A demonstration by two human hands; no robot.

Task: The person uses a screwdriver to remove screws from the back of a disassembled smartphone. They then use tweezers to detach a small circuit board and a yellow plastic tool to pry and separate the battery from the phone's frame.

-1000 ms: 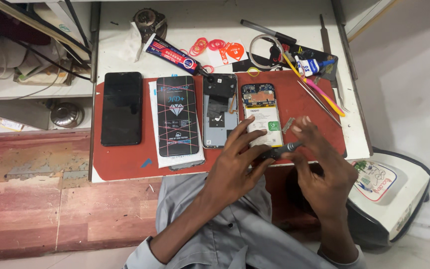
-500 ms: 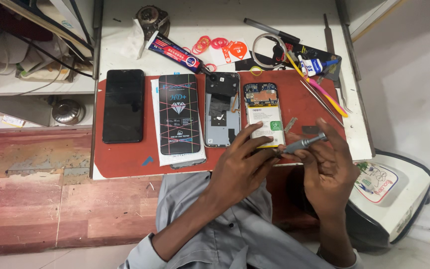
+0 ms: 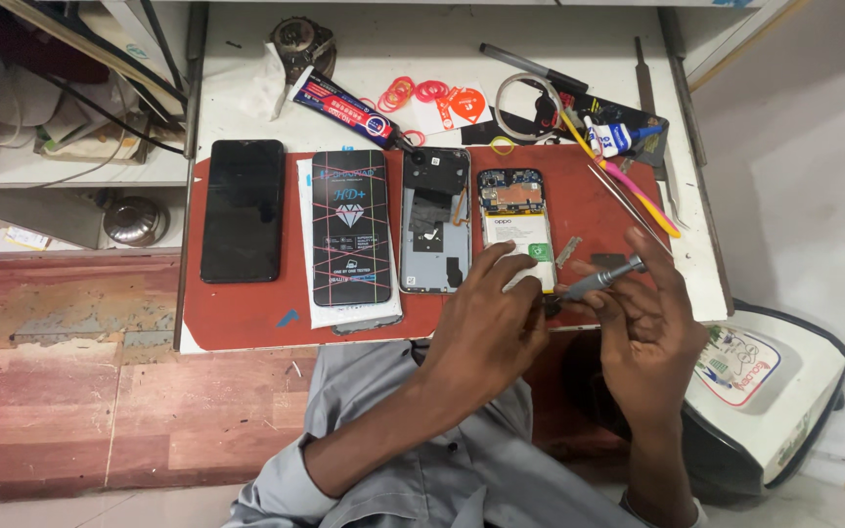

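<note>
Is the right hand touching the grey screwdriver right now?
Touching. The head view shows the right hand with fingers wrapped around the grey screwdriver, no gap between them, beside the opened phone.

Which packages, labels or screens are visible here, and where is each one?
Black phone screen: left on the red mat, dark rectangle.
Screen-protector package: beside it, black with pink lines.
Battery label: in the opened phone, white with green mark.
Glue tube: above the mat, red and blue.

Over the red mat [image 3: 246, 313] on the bench [image 3: 442, 49], the right hand [image 3: 652, 328] grips a grey screwdriver [image 3: 603, 279]; the left hand [image 3: 491, 328] touches its tip beside the opened phone [image 3: 518, 227].
</note>
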